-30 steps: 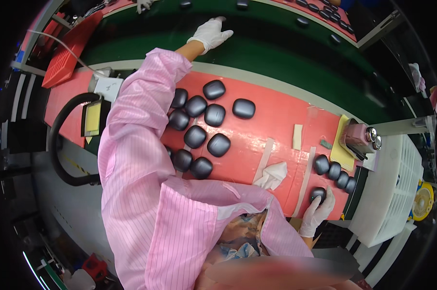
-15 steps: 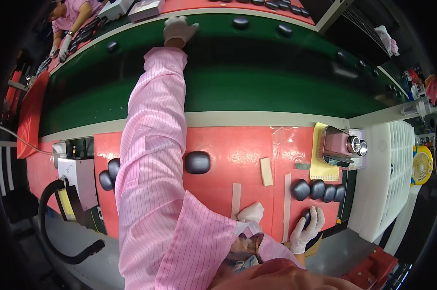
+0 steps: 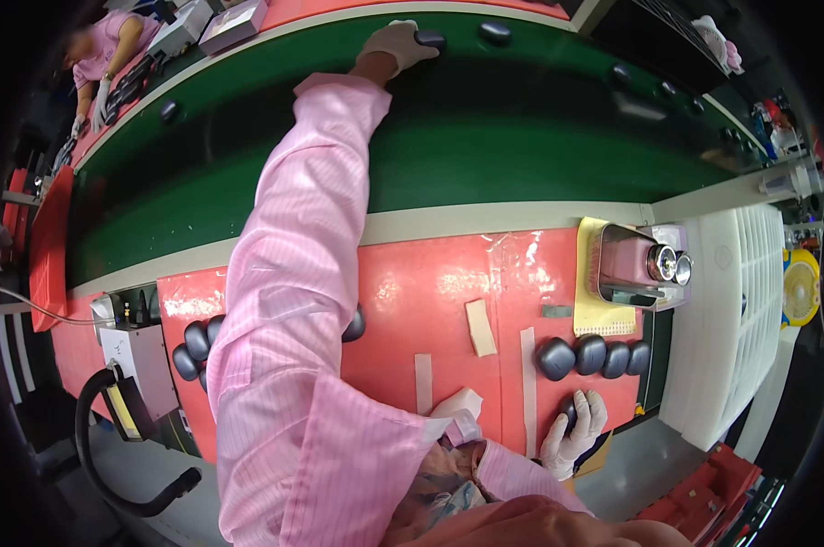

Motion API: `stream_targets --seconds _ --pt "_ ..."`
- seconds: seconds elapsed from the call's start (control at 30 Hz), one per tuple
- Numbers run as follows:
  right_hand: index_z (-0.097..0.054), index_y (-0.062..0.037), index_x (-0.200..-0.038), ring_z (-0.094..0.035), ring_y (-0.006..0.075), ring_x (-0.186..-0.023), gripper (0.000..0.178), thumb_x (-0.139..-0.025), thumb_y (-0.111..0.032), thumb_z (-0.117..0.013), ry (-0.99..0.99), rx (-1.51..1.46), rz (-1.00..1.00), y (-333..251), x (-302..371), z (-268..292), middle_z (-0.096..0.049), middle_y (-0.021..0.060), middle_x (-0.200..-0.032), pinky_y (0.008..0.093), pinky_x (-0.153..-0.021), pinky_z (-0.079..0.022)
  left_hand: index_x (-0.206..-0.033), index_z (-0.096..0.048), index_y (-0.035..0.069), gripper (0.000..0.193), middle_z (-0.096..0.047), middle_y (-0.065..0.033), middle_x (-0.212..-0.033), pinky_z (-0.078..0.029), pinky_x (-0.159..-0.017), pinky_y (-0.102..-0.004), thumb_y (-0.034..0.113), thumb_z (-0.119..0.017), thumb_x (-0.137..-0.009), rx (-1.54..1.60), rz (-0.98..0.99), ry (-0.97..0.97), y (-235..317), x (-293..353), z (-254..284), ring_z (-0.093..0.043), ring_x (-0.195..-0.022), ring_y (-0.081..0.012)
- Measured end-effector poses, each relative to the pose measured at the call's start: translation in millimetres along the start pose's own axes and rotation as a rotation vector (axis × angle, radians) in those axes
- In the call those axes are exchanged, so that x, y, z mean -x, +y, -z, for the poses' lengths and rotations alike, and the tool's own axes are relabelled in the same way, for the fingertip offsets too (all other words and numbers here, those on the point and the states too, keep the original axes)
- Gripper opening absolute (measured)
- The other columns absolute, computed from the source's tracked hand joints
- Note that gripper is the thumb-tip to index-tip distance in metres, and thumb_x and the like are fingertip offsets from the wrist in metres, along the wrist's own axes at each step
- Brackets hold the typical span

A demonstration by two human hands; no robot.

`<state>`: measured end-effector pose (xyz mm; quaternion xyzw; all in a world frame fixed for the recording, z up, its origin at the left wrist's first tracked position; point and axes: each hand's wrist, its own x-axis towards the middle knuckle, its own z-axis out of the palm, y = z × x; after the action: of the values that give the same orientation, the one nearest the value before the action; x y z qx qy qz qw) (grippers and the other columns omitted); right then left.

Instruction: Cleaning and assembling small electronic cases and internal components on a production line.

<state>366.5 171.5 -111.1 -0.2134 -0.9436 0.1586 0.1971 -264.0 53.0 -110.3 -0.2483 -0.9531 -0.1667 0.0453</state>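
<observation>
Left gloved hand [image 3: 394, 47], the nearer one, is half curled against a dark rounded case [image 3: 431, 39] just to its right on the green conveyor belt [image 3: 521, 137], long axis sideways, whether gripped I cannot tell, while the right gloved hand [image 3: 576, 438] holds a second dark case [image 3: 569, 411] at the red surface [image 3: 417, 292].

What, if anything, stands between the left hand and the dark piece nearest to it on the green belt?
Nothing visible: the left hand is right at the dark piece, on the far part of the green belt. Whether it grips is hard to tell. The next piece lies farther right, not between them.
</observation>
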Motion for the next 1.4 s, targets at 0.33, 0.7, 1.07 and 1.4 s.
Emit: stream_targets --seconds 0.33,0.7,1.07,1.4 --pt "-0.049 0.0012 -0.130 -0.048 0.0355 -0.118 0.047 -0.085 -0.003 -0.061 0.077 -0.042 -0.067 2.2 -7.5 -3.3 -0.048 0.0201 -0.129 0.0421 -0.101 -0.038 -0.119 -0.059 0.007 0.058 -0.057 -0.0068 -0.109 -0.046 -0.085 -0.0319 0.031 -0.080 -0.071 0.590 -0.439 -0.562 78.8 251.2 118.8 -0.056 -0.097 -0.0190" --pt "-0.053 0.0012 -0.125 -0.056 0.0333 -0.107 0.050 -0.079 -0.010 -0.069 0.072 -0.075 -0.050 22.7 -9.8 22.6 -0.057 0.0186 -0.115 0.0400 -0.094 -0.043 -0.120 -0.056 0.010 0.063 -0.054 -0.0104 -0.099 -0.046 -0.082 -0.0405 0.029 -0.079 -0.065 0.235 -0.387 -0.433 85.7 442.5 110.2 -0.056 -0.092 -0.0304" --pt "-0.044 0.0052 -0.129 -0.050 0.0370 -0.113 0.065 -0.076 -0.019 -0.073 0.414 0.177 -0.077 77.1 -34.8 28.4 -0.052 0.0234 -0.121 0.0437 -0.098 -0.040 -0.129 -0.044 -0.002 0.063 -0.059 -0.0102 -0.107 -0.047 -0.070 -0.0258 0.038 -0.061 -0.083 1.824 0.224 -0.400 139.7 478.2 117.9 -0.058 -0.082 -0.0174" --pt "-0.059 -0.0014 -0.116 -0.057 0.0328 -0.100 0.036 -0.087 -0.023 -0.058 -0.196 -0.964 0.178 -75.8 -4.4 57.7 -0.060 0.0159 -0.104 0.0408 -0.088 -0.046 -0.130 -0.044 -0.002 0.050 -0.052 -0.0097 -0.121 -0.043 -0.092 -0.0306 0.017 -0.064 -0.088 1.657 0.309 -0.380 220.5 522.6 77.8 -0.053 -0.106 -0.0176"
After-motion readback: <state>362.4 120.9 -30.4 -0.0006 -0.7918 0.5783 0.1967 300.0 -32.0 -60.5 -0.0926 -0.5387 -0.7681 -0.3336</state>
